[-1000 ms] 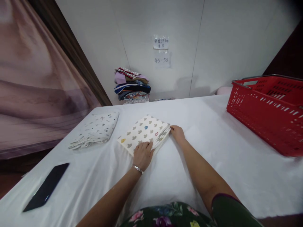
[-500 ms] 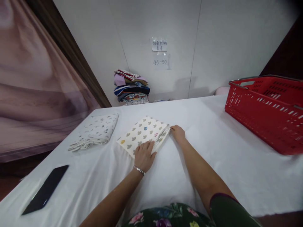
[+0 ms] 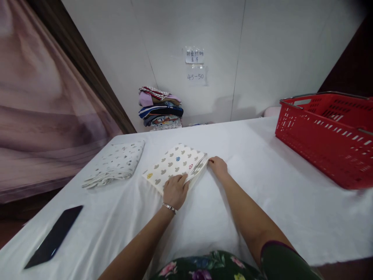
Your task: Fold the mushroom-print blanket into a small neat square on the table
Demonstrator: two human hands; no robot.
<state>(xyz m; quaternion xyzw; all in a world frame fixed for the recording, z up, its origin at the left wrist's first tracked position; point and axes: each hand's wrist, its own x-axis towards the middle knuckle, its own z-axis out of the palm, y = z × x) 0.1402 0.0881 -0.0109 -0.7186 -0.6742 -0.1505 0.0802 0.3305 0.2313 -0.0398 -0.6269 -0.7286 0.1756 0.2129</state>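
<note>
A cream cloth (image 3: 171, 163) printed with grey mouse-head shapes and a few coloured ones lies folded in several layers in the middle of the table. My left hand (image 3: 175, 190) rests flat on its near edge, fingers stretched out over the fabric. At the cloth's right corner, my right hand (image 3: 218, 167) pinches the layered edge between thumb and fingers. To the left lies a second folded white cloth (image 3: 118, 161) with small grey prints, touched by neither hand.
A dark flat phone-like slab (image 3: 55, 236) lies at the table's left front. On the right stands a red plastic basket (image 3: 317, 144) with a metal handle. Behind the table's far edge rises a stack of folded fabrics (image 3: 160, 109), below paper notes (image 3: 194, 56) on the wall.
The view has shifted slightly. Both hands keep nearly the same places on the cream cloth, and the folded cloth looks unchanged.
</note>
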